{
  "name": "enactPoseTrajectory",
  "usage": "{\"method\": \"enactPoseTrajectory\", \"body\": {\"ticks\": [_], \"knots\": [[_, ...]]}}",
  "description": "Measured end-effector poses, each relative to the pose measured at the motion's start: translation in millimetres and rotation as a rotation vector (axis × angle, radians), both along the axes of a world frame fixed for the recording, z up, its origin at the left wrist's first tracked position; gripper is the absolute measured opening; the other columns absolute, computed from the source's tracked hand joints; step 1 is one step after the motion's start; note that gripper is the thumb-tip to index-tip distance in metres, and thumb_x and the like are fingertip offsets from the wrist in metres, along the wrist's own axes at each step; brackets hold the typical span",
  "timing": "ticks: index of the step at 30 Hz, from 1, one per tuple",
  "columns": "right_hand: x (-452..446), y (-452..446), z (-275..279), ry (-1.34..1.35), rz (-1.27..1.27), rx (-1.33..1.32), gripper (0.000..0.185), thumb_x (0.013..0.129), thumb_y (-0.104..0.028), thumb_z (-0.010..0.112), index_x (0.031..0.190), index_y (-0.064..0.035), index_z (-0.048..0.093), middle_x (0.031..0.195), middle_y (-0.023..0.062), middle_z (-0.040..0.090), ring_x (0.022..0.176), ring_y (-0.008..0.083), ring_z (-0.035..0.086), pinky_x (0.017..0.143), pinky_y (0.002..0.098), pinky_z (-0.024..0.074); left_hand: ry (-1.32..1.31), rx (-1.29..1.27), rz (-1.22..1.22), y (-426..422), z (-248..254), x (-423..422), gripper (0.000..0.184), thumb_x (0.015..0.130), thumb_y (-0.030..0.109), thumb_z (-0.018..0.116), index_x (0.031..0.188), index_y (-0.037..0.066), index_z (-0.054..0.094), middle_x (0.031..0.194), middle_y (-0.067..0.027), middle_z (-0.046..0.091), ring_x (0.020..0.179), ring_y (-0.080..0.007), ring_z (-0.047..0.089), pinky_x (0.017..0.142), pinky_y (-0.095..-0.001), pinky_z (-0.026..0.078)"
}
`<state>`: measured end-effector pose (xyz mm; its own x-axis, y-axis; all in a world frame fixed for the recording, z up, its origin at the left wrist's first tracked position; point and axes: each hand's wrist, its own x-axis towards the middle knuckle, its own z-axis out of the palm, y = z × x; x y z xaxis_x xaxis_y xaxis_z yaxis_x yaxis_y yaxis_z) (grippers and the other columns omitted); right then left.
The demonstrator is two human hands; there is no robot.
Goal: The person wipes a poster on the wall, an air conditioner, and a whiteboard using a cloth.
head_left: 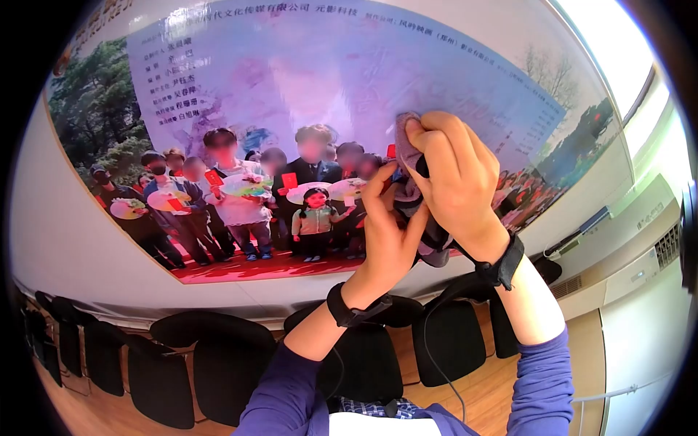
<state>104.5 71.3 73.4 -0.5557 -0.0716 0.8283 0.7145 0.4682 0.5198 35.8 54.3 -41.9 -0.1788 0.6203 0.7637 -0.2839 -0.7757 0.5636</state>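
Note:
Both of my hands are raised in front of a large glossy photo poster (pixel 313 80) on the wall. My right hand (pixel 458 174) is closed on a bunched, dull purple-grey cloth (pixel 408 138), its fingers bent over the upper end. Lower and to the left, my left hand (pixel 389 229) pinches the same cloth between thumb and fingers. Folds of the cloth hang below, between the two hands. Something dark shows among these folds, and I cannot make out what it is. Each wrist wears a black strap.
A row of black chairs (pixel 233 370) stands along the wall below the poster, on a wooden floor (pixel 472 403). To the right are a pale cabinet-like unit (pixel 625 280) with vents and a bright window (pixel 574 29). A thin dark cable (pixel 432 356) hangs near my body.

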Motion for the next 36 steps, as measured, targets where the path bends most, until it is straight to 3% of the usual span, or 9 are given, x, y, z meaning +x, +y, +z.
{"method": "enactPoseTrajectory", "body": {"ticks": [9,12,14,22,25,29,33,34,36], "knots": [[-2.4,-0.4,-0.5,-0.006,0.005,-0.006,0.018,0.067,-0.004,0.066,0.082,-0.0023,0.056,0.083,0.0041,0.056,0.060,0.0149,0.052,0.049,0.0249,0.0436,0.022,0.013,0.063,0.8,-2.6,-1.9,0.062,0.084,-0.007,0.060,0.134,-0.003,0.024,0.132,-0.0151,0.036,0.116,-0.0222,0.046,0.097,-0.0329,0.040],[-7.6,-10.8,0.3,0.035,-0.014,-0.125,0.020,0.068,0.002,0.072,0.079,-0.0008,0.055,0.082,0.0090,0.058,0.062,0.0241,0.058,0.053,0.0312,0.0464,0.044,0.048,0.107,0.4,0.1,-4.9,0.060,0.086,-0.006,0.059,0.134,-0.003,0.024,0.124,-0.0224,0.046,0.108,-0.0230,0.054,0.090,-0.0326,0.044],[-7.9,-11.1,0.7,0.032,0.015,-0.159,0.020,0.068,0.001,0.072,0.078,-0.0012,0.055,0.082,0.0083,0.059,0.062,0.0234,0.058,0.052,0.0308,0.0463,0.053,0.063,0.124,0.9,0.8,-6.7,0.059,0.087,-0.006,0.058,0.135,-0.004,0.023,0.120,-0.0260,0.051,0.104,-0.0234,0.057,0.087,-0.0324,0.047],[-15.4,-12.2,-8.7,-0.011,-0.026,-0.198,0.020,0.067,-0.004,0.069,0.082,-0.0041,0.055,0.086,0.0052,0.059,0.064,0.0182,0.058,0.051,0.0289,0.0464,0.064,0.024,0.237,-1.4,-11.7,-7.3,0.058,0.088,-0.004,0.058,0.134,-0.003,0.025,0.122,-0.0204,0.049,0.112,-0.0233,0.052,0.093,-0.0325,0.043],[-22.5,-14.1,-16.7,-0.094,0.007,-0.221,0.023,0.063,-0.008,0.066,0.084,-0.0045,0.056,0.090,0.0050,0.058,0.066,0.0175,0.057,0.050,0.0278,0.0465,-0.113,-0.039,0.106,-6.4,-22.5,-5.9,0.058,0.087,-0.001,0.060,0.134,-0.001,0.026,0.122,-0.0168,0.048,0.113,-0.0230,0.050,0.094,-0.0329,0.041],[-28.7,-12.9,-33.9,-0.084,0.154,-0.258,0.030,0.060,-0.010,0.063,0.089,-0.0042,0.059,0.091,0.0050,0.057,0.066,0.0170,0.056,0.051,0.0275,0.0470,0.011,-0.199,0.210,-13.1,-40.3,-18.3,0.059,0.089,0.008,0.062,0.134,0.001,0.025,0.119,-0.0160,0.049,0.107,-0.0218,0.051,0.093,-0.0336,0.041],[-15.0,-39.6,-32.6,0.071,0.233,-0.429,0.037,0.058,-0.008,0.071,0.094,-0.0070,0.062,0.092,0.0059,0.060,0.076,0.0246,0.060,0.061,0.0326,0.0506,0.108,-0.159,0.292,-27.1,-30.6,-23.7,0.046,0.085,0.004,0.061,0.126,-0.001,0.039,0.096,-0.0160,0.063,0.086,-0.0182,0.061,0.078,-0.0315,0.048],[-8.2,-51.6,-30.2,0.141,0.208,-0.514,0.039,0.059,-0.007,0.075,0.097,-0.0079,0.062,0.092,0.0072,0.060,0.080,0.0286,0.061,0.066,0.0352,0.0511,0.134,-0.041,0.386,-25.8,-26.9,-21.8,0.042,0.082,0.001,0.061,0.122,-0.001,0.046,0.087,-0.0165,0.065,0.076,-0.0217,0.065,0.071,-0.0305,0.049],[-1.3,-63.9,-20.7,0.312,0.211,-0.527,0.035,0.064,-0.005,0.074,0.097,-0.0069,0.061,0.091,0.0101,0.060,0.082,0.0310,0.061,0.069,0.0364,0.0507,0.210,-0.034,0.404,-31.5,-20.3,-17.7,0.048,0.076,-0.004,0.062,0.122,0.000,0.049,0.100,-0.0197,0.063,0.088,-0.0335,0.064,0.080,-0.0352,0.049]]}}
